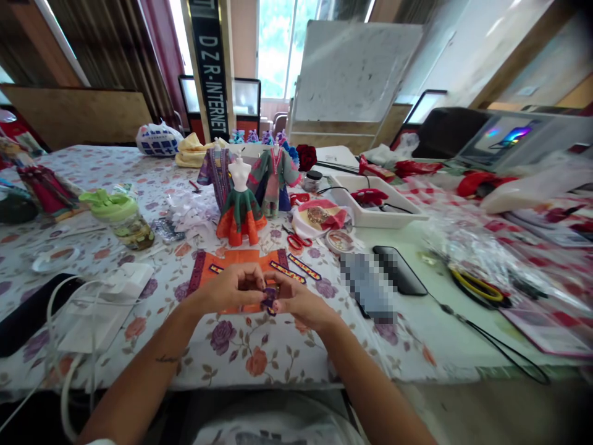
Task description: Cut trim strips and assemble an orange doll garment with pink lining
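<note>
Both my hands meet above the table's front, fingers pinched on a small dark purple piece of trim (269, 298). My left hand (236, 289) grips it from one side, and my right hand (296, 298) from the other. Under them lies an orange cloth piece (236, 255) with dark patterned side borders, partly covered by my hands. Narrow patterned trim strips (304, 267) rest on and beside the cloth. Just behind it stands a white doll-sized dress form (240, 175) in a green and orange skirt (241, 217). Two more small robed figures (274, 179) stand farther back.
Red-handled scissors (299, 240) and a tape roll (340, 241) lie right of the skirt. A white tray (377, 201) is beyond them, phones (401, 270) nearer. At left are a green-lidded jar (121, 219) and a white power strip (104, 309) with loose cables.
</note>
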The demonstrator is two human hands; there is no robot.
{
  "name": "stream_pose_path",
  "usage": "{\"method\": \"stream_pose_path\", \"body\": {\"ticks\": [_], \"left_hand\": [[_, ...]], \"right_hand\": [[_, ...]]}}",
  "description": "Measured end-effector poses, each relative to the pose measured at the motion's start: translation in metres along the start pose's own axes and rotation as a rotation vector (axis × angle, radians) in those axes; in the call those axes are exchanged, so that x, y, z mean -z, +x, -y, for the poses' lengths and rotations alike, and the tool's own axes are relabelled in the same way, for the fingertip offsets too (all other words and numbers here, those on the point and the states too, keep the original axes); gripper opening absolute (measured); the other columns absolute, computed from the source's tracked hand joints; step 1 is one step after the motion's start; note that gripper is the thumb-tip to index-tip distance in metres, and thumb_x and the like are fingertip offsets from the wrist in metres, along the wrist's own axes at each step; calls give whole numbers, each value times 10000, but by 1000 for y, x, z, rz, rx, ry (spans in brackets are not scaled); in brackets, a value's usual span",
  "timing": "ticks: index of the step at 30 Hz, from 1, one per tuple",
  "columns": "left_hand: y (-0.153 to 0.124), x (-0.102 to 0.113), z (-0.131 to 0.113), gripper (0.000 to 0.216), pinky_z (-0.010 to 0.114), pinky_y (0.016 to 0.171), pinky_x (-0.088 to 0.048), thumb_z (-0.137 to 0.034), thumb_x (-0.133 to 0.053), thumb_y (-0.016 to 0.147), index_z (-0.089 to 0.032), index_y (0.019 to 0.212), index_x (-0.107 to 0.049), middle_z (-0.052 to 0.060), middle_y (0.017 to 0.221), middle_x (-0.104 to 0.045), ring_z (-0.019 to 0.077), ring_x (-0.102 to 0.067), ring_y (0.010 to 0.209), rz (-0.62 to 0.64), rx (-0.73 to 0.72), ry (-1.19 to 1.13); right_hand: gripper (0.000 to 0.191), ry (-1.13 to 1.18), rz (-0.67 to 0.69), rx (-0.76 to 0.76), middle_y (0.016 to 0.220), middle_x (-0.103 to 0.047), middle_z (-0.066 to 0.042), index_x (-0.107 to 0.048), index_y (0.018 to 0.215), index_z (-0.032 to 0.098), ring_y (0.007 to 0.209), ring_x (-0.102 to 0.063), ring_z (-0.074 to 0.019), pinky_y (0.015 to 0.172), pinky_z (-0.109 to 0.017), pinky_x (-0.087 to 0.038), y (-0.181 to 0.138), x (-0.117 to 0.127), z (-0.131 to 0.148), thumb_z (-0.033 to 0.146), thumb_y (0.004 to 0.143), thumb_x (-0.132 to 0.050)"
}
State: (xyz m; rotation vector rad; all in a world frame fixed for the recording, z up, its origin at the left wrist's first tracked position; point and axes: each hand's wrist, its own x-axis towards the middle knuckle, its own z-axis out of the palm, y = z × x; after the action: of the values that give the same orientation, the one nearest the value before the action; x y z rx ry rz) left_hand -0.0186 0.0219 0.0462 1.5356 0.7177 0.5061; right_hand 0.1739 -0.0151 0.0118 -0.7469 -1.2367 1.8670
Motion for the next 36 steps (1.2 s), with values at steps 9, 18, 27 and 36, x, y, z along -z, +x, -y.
{"method": "stream_pose_path", "body": {"ticks": [9, 18, 27, 36], "left_hand": [[-4, 25, 29, 302, 277, 758, -482, -300, -755, 697, -185, 952, -642, 24, 894, -664, 161, -611, 822, -61, 40, 47], [3, 38, 44, 321, 277, 731, -500, -280, -793, 630, -159, 900, -669, 20, 830, -690, 155, -640, 743, -450, -20, -110], [4, 31, 54, 424, 236, 722, -520, -180, -868, 502, -134, 879, -681, 21, 788, -728, 132, -665, 712, -662, -1, -347], [10, 24, 56, 405, 197, 656, -558, -212, -843, 562, -136, 913, -656, 6, 797, -705, 101, -658, 677, -717, -42, -486]], "right_hand": [[283, -211, -308, -5, 584, -560, 43, -646, 738, 154, 499, -435, -72, 497, -207, -311, -7, 22, -11, 381, 641, -784], [188, -524, -505, 168, 651, -652, -5, -687, 721, 176, 589, -545, -143, 578, -264, -408, 1, 40, -12, 359, 681, -693], [146, -460, -645, 219, 591, -618, 23, -684, 757, 196, 526, -521, -130, 537, -264, -423, 4, 43, -19, 308, 664, -682], [328, -364, -629, 204, 570, -599, 14, -673, 731, 174, 484, -519, -123, 493, -268, -460, -3, 45, -15, 500, 704, -679]]}}
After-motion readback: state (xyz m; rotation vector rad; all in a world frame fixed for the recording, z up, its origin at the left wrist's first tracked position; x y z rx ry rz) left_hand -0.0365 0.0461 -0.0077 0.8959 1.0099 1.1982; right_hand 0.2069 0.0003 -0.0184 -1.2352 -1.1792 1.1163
